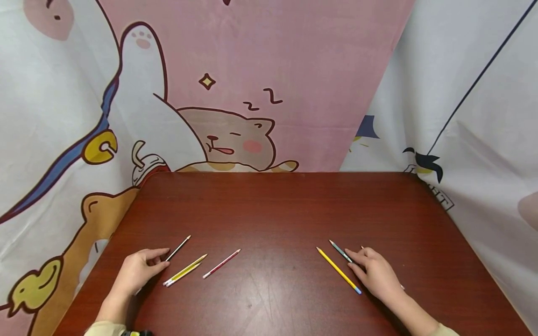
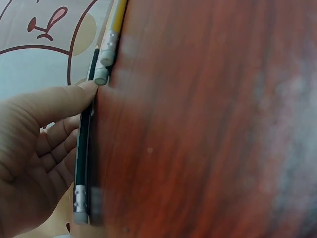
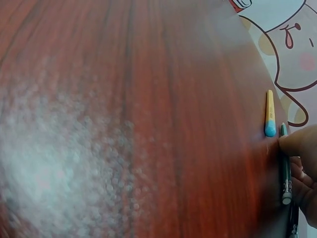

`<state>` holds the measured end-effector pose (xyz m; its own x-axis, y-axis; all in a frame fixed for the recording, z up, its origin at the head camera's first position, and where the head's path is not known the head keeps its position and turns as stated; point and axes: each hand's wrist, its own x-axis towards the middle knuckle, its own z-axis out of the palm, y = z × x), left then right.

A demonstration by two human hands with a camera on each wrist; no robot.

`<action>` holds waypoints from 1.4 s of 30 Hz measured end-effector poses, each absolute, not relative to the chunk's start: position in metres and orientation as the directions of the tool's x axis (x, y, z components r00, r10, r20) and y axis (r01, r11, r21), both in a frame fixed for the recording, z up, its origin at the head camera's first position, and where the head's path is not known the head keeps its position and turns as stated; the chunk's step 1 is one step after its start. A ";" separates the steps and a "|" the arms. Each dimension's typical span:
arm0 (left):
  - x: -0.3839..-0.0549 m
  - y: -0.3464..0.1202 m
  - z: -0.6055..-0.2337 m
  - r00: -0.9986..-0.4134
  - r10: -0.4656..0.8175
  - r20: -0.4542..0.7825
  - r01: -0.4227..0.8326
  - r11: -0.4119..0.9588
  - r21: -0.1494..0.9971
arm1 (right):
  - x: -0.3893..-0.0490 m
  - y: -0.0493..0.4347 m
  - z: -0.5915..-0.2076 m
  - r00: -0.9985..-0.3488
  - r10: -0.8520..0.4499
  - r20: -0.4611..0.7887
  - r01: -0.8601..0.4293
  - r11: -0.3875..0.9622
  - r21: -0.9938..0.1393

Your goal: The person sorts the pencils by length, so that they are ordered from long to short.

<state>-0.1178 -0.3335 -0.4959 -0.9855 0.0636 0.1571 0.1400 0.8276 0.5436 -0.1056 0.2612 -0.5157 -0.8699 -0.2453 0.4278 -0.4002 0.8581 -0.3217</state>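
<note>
My left hand point(image 1: 138, 270) pinches a dark green pencil point(image 1: 178, 248) near the table's left side. In the left wrist view, thumb and fingers lie on either side of this pencil point(image 2: 81, 158), its eraser end toward the camera. Just right of it lie two yellow pencils point(image 1: 190, 265) side by side, then a red pencil point(image 1: 222, 263). On the right, my right hand point(image 1: 376, 273) pinches a green pencil point(image 1: 339, 250). Left of that hand lies a yellow pencil with a blue end point(image 1: 338, 270). Another dark pencil point(image 3: 294, 223) is mostly hidden under the right hand.
The brown wooden table point(image 1: 269, 210) carries all the pencils. Behind it and along both sides hangs a cartoon-printed cloth point(image 1: 319, 84), close against the table's edges. Bare tabletop lies between the two groups of pencils.
</note>
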 end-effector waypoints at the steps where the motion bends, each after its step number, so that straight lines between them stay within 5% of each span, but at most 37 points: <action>1: -0.118 -0.334 -0.496 -0.984 0.064 0.164 0.144 0.827 0.544 | -0.106 0.261 -0.516 -0.868 -0.244 0.433 -0.401 0.859 -0.319; 20: -0.120 -0.332 -0.496 -0.988 0.047 0.144 0.116 0.848 0.518 | -0.106 0.259 -0.515 -0.883 -0.212 0.419 -0.374 0.856 -0.356; 42: -0.134 -0.312 -0.487 -0.985 0.068 0.157 0.151 0.784 0.602 | -0.120 0.243 -0.504 -0.923 -0.078 0.377 -0.302 0.752 -0.586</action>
<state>-0.1342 -0.3117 -0.4867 -0.9852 0.0683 0.1574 0.1506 0.7845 0.6016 -0.1196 0.2428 -0.5039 -0.9231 -0.0777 0.3767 -0.3023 0.7520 -0.5857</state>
